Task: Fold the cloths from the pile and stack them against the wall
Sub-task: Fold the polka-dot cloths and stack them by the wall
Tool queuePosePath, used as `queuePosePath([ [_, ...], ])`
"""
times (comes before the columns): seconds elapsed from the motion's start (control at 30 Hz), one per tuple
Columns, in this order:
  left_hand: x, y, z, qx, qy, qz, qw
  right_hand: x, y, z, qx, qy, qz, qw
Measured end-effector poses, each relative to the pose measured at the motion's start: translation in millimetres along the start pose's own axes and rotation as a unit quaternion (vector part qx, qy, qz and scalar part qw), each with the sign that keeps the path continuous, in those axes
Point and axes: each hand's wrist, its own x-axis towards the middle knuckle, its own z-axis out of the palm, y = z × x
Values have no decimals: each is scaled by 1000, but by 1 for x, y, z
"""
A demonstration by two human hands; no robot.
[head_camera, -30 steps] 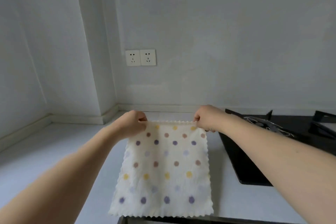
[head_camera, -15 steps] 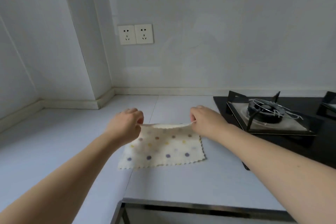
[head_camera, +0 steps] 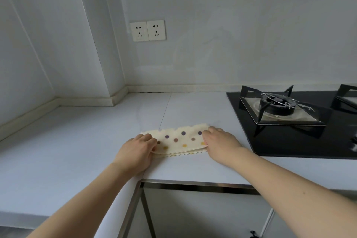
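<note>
A cream cloth with coloured dots (head_camera: 178, 140) lies folded in half on the white countertop (head_camera: 77, 141), its scalloped edges doubled along the near side. My left hand (head_camera: 138, 151) pinches the cloth's left end. My right hand (head_camera: 219, 142) pinches its right end. Both hands rest low on the counter. No pile of cloths and no stack at the wall are in view.
A black gas hob (head_camera: 301, 121) with a burner grate sits right of the cloth, close to my right hand. Two wall sockets (head_camera: 147, 30) are on the back wall. A wall column (head_camera: 108, 63) juts out at the back left. The counter's front edge (head_camera: 193, 183) runs below my hands.
The cloth was held up by its top corners. My hands brought that edge down and toward me, folding the cloth in half on the counter.
</note>
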Motion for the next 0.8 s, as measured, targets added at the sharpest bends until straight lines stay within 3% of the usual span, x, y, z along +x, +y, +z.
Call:
queuePosePath([
  [0.2, -8, -5, -11, -66, -47, -6, 997, 1, 0, -8, -45, -34, -17, 998],
  [0.3, 0, -2, -20, -176, -42, -87, 980, 11, -3, -15, 10, 14, 0, 1000],
  [0.4, 25, 6, -20, -246, 11, -189, 950, 30, -15, -15, 77, 76, 19, 994],
  [0.47, 43, 17, -17, -251, 25, -200, 947, 45, -25, -10, 102, 97, 30, 990],
  [0.57, 58, 29, -3, -233, -20, -177, 956, 64, -41, 4, 110, 107, 44, 987],
  [0.8, 37, 25, 26, -133, -123, -118, 976, 51, -44, 39, 98, -53, 56, 992],
])
